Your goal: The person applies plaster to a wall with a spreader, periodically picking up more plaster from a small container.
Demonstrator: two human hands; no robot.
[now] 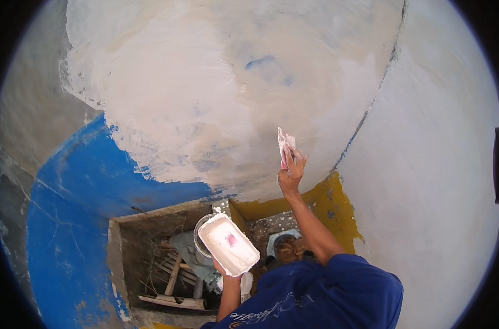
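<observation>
My right hand (292, 171) grips a small flat pink scraper (285, 148) smeared with white paste, held up at the patchy white coated wall (167, 82). Whether the blade touches the wall I cannot tell. My left hand (230, 282) holds a white rectangular tray (241, 257) low in front of me, with white paste and a pink smudge inside it. A round container (200, 241) shows just behind the tray's left side, partly hidden by it.
Below is a concrete trough (115, 247) holding wood pieces (173, 274) and a grey-green cloth (186, 247). Blue paint (79, 197) covers the lower left wall, yellow paint (332, 203) the lower middle. A pale wall (425, 164) with a cracked seam rises at the right.
</observation>
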